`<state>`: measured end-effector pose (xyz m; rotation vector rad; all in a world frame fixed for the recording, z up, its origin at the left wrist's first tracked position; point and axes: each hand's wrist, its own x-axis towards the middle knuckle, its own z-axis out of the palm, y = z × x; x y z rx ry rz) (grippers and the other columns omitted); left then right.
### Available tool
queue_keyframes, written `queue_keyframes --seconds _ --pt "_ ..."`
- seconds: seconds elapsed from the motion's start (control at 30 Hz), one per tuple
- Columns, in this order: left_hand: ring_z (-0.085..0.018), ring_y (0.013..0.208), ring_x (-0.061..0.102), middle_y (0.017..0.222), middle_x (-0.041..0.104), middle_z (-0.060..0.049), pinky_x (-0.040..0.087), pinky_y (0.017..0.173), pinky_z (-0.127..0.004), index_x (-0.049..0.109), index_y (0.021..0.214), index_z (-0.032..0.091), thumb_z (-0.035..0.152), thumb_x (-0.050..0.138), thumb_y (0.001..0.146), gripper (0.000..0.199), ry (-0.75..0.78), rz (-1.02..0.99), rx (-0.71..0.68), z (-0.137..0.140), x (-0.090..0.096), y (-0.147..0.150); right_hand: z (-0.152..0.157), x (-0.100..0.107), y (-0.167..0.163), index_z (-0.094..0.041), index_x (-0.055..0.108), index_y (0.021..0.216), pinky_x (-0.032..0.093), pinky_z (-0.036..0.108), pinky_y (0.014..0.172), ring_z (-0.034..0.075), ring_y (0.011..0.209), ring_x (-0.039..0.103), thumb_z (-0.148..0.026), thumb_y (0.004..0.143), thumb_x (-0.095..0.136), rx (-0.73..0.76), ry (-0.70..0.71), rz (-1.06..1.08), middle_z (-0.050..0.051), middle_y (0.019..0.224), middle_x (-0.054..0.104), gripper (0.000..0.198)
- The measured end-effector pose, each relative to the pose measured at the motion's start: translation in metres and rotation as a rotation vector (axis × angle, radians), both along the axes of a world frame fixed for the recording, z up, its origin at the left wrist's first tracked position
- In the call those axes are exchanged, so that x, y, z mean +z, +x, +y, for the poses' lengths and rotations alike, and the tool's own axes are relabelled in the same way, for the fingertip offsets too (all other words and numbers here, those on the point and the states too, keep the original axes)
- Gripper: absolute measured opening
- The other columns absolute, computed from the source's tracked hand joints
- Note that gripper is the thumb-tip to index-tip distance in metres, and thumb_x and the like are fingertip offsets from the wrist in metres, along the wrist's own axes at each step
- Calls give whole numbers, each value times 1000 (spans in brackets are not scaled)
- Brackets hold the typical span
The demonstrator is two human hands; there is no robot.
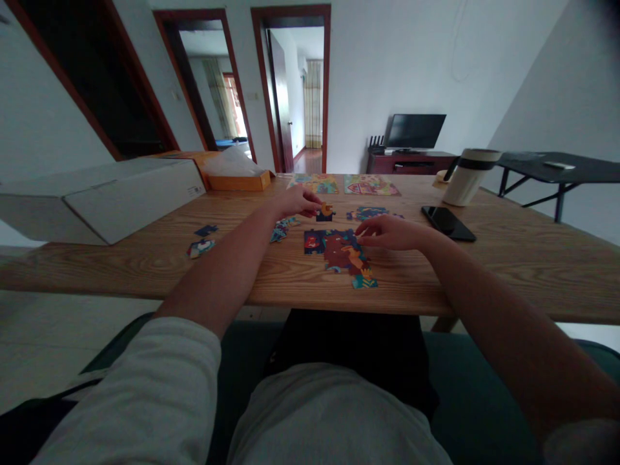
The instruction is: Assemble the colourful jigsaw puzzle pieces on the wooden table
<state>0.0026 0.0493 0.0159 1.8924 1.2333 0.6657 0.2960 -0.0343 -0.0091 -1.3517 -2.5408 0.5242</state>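
My left hand (pixel 301 201) pinches a dark blue and orange puzzle piece (pixel 325 212) by its left side, above the table. Just nearer to me lies a partly joined puzzle (pixel 339 250) with a brown shape, an orange figure and a red round shape on dark blue. The fingers of my right hand (pixel 385 232) are apart and rest at the right upper edge of that puzzle; whether a piece is under the fingertips I cannot make out. Loose puzzle pieces (pixel 279 231) lie beside my left forearm, and more dark blue pieces (pixel 371 213) lie behind my right hand.
Two colourful puzzle pictures (pixel 372 185) lie at the table's far edge. A phone (pixel 448 223) and a white tumbler (pixel 469 177) stand to the right. On the left are a white box (pixel 140 194), an orange tissue box (pixel 239 182) and some separate pieces (pixel 201 247).
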Motion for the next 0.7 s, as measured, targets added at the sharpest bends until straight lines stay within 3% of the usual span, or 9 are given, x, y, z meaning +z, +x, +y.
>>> queue_keyframes --seconds 0.2,0.37,0.47,0.57,0.7 --pt "-17 85 69 106 73 -12 55 73 -29 68 103 13 24 66 92 16 177 149 4 -11 -2 23 -1 0 0 -23 75 114 53 34 75 24 86 72 -47 94 62 30 3 20 6 103 79 34" --pt "-21 98 67 106 73 -12 50 85 -32 69 101 15 15 57 92 15 622 565 -61 -10 -7 43 -3 2 -2 -23 75 114 53 34 75 24 87 71 -48 93 63 1 26 -17 7 103 78 35" --pt "-23 97 66 101 74 -13 48 85 -33 71 102 14 13 55 92 19 802 697 -146 -5 -6 46 -3 3 -2 -23 75 114 53 33 76 24 87 72 -47 94 62 3 11 -17 7 103 78 34" --pt "-23 97 65 96 74 -12 47 87 -33 73 98 13 12 56 91 19 878 721 -229 -5 -4 49 -3 4 -2 -24 75 115 53 34 79 25 90 71 -49 93 62 4 12 -20 7 105 78 35" --pt "-21 103 65 100 74 -8 44 98 -34 76 93 16 10 58 89 20 853 698 -390 -9 -9 60 -4 4 -2 -24 75 113 52 35 81 25 91 71 -48 93 62 35 -2 -14 7 105 78 34"
